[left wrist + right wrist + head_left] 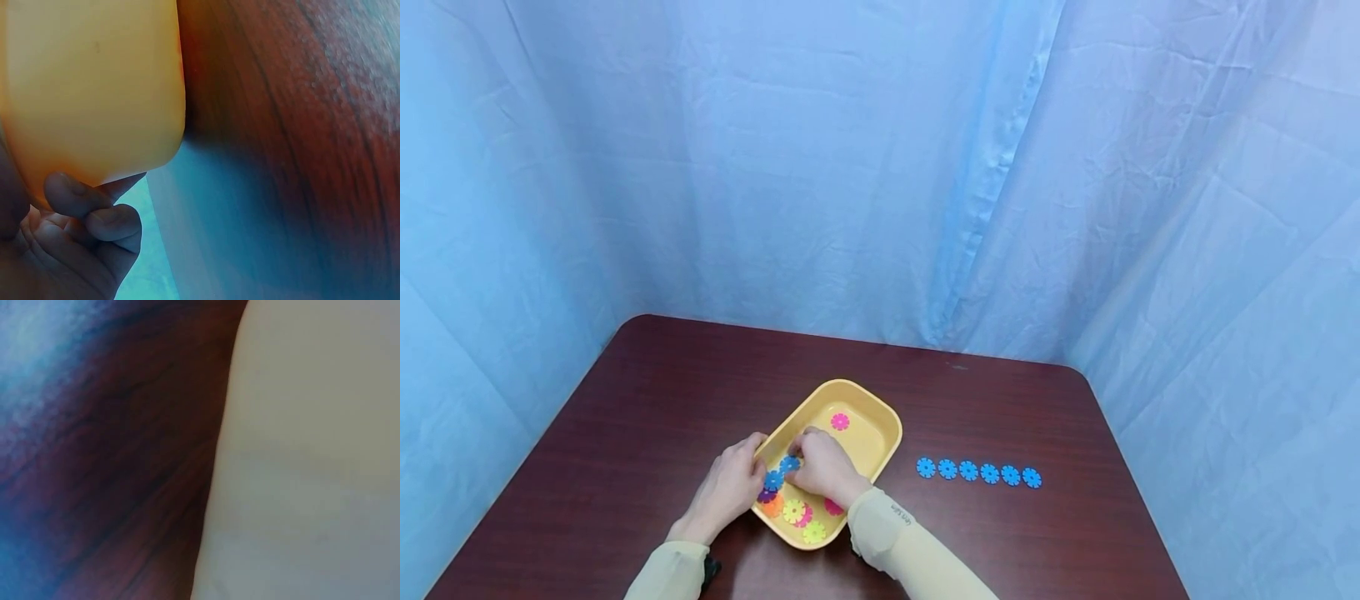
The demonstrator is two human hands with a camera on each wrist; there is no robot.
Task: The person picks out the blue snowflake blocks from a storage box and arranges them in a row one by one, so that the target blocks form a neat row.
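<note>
A yellow plastic bin (880, 398) sits askew at the middle of the table, holding several flower-shaped plastic discs. My left hand (730, 479) grips its left rim; in the left wrist view, curled fingers (112, 223) lie against the bin's outer wall (94, 81). Inside the bin is my right hand (826, 467), palm down, its thumb and forefinger pinching a blue disc (788, 464). Another blue disc (772, 481) lies between the two hands, beside a purple disc (767, 495) and an orange disc (774, 506). Right fingers are out of the right wrist view.
To the bin's right, several blue discs (979, 472) form a straight row on the dark wooden table (1000, 542). Yellow discs (793, 511) and pink ones lie at the bin's near end, with one pink disc (840, 422) farther back. Blue curtains (820, 183) surround the table.
</note>
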